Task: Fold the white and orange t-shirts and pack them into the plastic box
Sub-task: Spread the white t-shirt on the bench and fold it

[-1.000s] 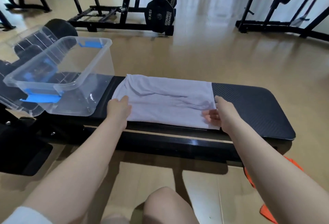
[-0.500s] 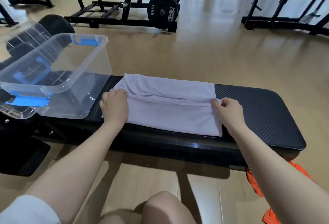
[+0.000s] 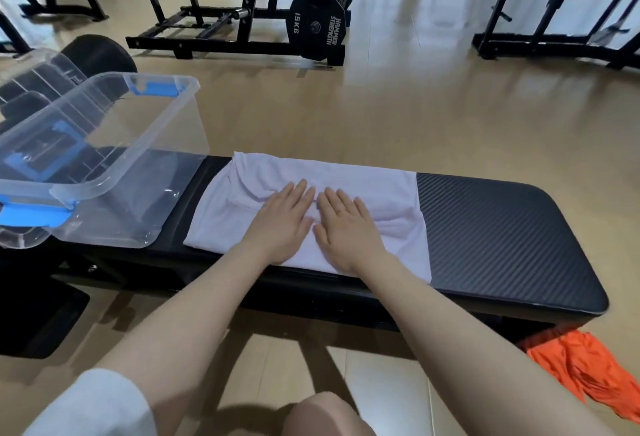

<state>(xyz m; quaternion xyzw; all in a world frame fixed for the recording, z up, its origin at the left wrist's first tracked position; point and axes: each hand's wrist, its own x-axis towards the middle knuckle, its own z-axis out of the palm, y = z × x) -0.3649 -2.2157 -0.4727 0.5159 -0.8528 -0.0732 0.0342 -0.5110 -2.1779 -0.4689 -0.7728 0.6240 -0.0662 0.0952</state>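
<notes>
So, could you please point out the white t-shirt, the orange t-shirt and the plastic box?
white t-shirt (image 3: 381, 190): head view, bare cloth right of the hands.
orange t-shirt (image 3: 585, 366): head view, middle of the crumpled heap.
plastic box (image 3: 180, 131): head view, clear right wall.

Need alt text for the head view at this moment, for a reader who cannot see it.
Both hands, left hand and right hand, press flat side by side on a partly folded white t-shirt on a black bench. An empty clear plastic box sits at the bench's left end; an orange t-shirt lies crumpled on the floor, lower right.
</notes>
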